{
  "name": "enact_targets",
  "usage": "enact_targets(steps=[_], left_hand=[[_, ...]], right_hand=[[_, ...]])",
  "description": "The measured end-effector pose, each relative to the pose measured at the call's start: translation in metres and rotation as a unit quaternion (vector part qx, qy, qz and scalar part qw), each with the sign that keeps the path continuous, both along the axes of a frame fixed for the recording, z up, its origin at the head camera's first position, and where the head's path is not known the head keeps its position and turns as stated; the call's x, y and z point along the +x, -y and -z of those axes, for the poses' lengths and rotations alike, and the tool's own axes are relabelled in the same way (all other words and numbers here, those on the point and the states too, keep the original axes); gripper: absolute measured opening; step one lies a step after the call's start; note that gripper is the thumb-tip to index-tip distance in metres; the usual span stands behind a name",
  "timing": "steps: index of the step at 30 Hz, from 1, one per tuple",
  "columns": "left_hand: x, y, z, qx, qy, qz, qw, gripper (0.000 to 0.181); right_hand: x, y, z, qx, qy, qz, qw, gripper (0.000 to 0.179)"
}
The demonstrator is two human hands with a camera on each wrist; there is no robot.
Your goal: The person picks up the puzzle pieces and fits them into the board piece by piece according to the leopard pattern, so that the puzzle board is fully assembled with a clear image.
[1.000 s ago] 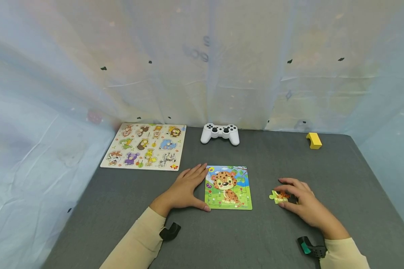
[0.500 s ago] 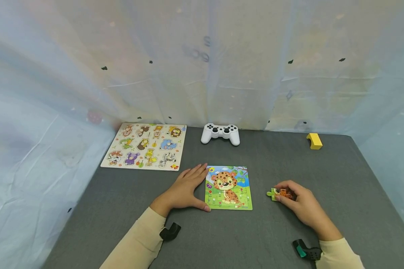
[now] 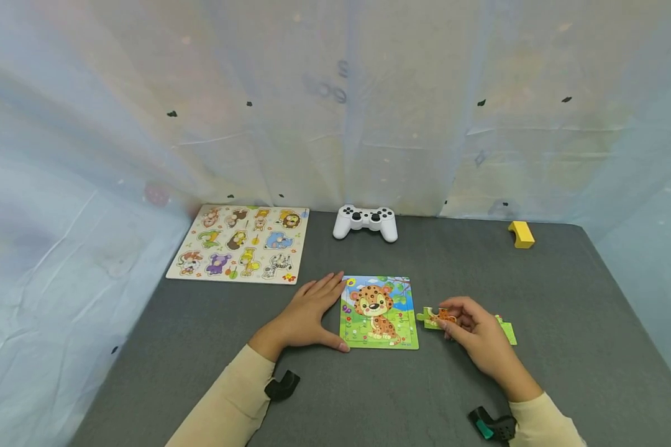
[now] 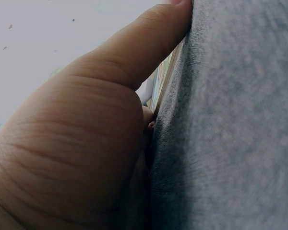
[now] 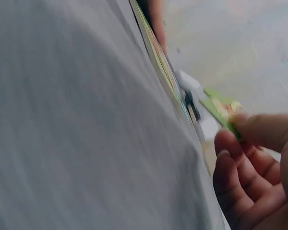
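Observation:
A square leopard jigsaw puzzle (image 3: 376, 308) lies on the grey table. My left hand (image 3: 307, 316) rests at its left side, with thumb and fingers spread and their tips at the board's edge. Between thumb and fingers, my right hand (image 3: 477, 335) pinches a green and orange puzzle piece (image 3: 433, 318), held just right of the board. The right wrist view has this same piece (image 5: 221, 106) raised above the table, its far end jutting past the fingertips. Another green puzzle piece (image 3: 507, 332) lies on the table, partly hidden behind my right hand.
An animal peg puzzle board (image 3: 260, 239) lies at the back left. Beside it is a white game controller (image 3: 365, 222). At the back right stands a yellow arch block (image 3: 522, 234). A pale curtain (image 3: 402, 112) rises behind the table (image 3: 380, 397).
My right hand has picked up the puzzle piece and carried it left toward the leopard puzzle. A second green piece has come into sight behind it. The left hand has stayed put.

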State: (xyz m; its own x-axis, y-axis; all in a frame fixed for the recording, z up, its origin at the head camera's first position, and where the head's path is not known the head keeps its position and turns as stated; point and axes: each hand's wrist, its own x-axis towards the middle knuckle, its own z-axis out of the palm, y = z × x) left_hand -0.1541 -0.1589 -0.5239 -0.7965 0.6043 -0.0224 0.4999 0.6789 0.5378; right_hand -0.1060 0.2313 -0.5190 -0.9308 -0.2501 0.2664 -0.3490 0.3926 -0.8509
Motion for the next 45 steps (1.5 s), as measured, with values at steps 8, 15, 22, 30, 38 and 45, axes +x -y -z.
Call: enact_targets(steps=[8,15,22,30,38,45], left_hand=[[0.000,0.000,0.001,0.002,-0.001,0.000,1.0000,0.136],[0.001,-0.001,-0.004,-0.020,-0.001,-0.003,0.9998,0.136],[-0.001,0.001,0.003,0.001,0.000,-0.004,1.0000,0.137],[-0.001,0.001,0.003,0.002,0.001,-0.004,1.0000,0.137],[0.002,-0.001,-0.004,-0.016,-0.001,-0.005,0.9999,0.135],[0.000,0.000,-0.001,-0.008,-0.005,-0.003,1.0000,0.136]], right_hand=[[0.003,0.024,0.002,-0.050,0.009,-0.046,0.9976,0.030],[0.006,0.049,0.002,-0.071,0.035,-0.064,0.9948,0.027],[0.008,0.078,0.002,-0.072,0.075,-0.081,0.9913,0.033],[0.008,0.093,0.001,-0.026,0.083,-0.059,0.9945,0.033],[0.010,0.089,0.002,0.088,-0.013,-0.022,0.9958,0.028],[0.009,0.084,0.005,0.133,-0.113,-0.041,0.9838,0.026]])
